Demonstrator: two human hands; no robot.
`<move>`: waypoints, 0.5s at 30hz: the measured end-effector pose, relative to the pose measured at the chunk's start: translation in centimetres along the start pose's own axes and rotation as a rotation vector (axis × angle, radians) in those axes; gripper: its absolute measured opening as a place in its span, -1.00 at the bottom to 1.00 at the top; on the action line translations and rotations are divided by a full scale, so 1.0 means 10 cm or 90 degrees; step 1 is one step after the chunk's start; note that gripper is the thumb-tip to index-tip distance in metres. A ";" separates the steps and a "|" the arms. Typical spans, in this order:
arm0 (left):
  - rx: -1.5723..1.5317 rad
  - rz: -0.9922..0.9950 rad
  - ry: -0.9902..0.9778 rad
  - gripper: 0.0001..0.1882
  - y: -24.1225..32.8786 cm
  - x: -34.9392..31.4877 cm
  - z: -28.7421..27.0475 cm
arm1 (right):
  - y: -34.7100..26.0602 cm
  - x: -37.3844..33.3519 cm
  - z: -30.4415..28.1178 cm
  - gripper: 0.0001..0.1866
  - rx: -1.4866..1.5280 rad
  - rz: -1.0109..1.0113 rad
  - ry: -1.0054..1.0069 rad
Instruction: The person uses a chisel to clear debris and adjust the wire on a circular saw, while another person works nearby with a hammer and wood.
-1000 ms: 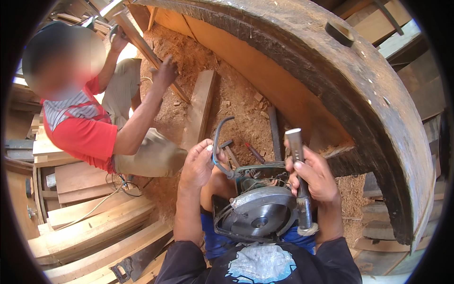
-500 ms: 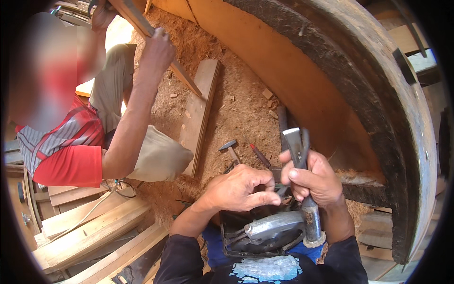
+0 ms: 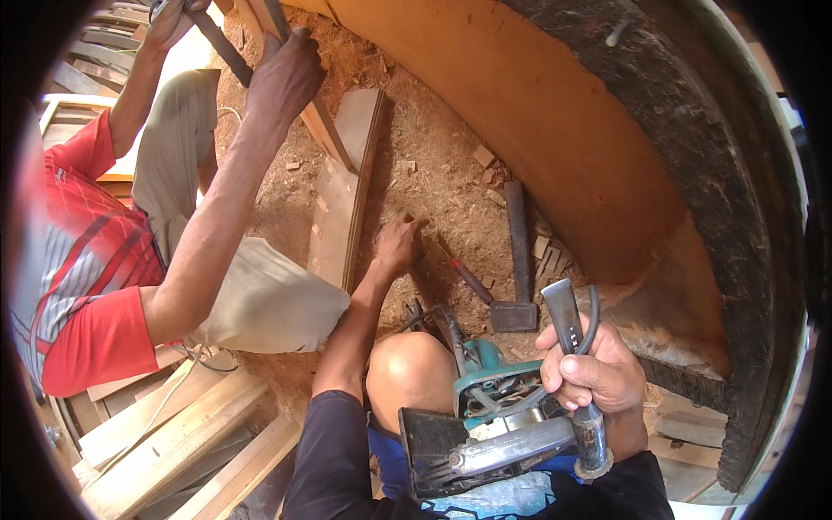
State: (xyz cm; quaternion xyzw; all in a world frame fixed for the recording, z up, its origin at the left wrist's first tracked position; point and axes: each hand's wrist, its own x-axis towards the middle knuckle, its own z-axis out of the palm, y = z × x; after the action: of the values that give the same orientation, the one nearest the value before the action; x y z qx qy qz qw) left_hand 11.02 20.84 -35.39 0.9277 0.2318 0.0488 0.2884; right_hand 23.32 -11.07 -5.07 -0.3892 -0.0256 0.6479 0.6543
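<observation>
A worker's right hand (image 3: 598, 373) grips a chisel (image 3: 563, 316) and a dark cord (image 3: 594, 316) above the circular saw (image 3: 520, 446) in the lap; the left hand (image 3: 401, 243) is down at a hammer (image 3: 425, 282) on the sawdust (image 3: 433, 186), its grip unclear. The step appears to be picking up the hammer, which calls for a firm hold.

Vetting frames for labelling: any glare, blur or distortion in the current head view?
Head view: fisheye, black at the corners; glare washes out a patch at upper left, near the co-worker; same view, blur covers part of the left edge; the chisel in the right hand looks sharp.
</observation>
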 end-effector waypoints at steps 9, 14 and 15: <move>0.167 0.071 -0.020 -0.76 -0.21 0.08 0.31 | -0.02 0.02 0.02 -0.62 -0.013 -0.006 0.008; 0.162 0.089 -0.020 -0.74 -0.28 0.09 0.37 | -0.02 0.02 0.06 -0.62 -0.009 0.003 0.017; 0.182 0.089 -0.005 -0.75 -0.29 0.10 0.39 | -0.03 0.02 0.06 -0.62 -0.008 0.007 0.019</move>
State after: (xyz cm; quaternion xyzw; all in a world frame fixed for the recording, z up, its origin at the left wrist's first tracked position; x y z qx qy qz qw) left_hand 11.57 21.40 -40.25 0.9734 0.1700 0.0320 0.1505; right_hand 23.22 -10.60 -4.57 -0.4032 -0.0176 0.6455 0.6484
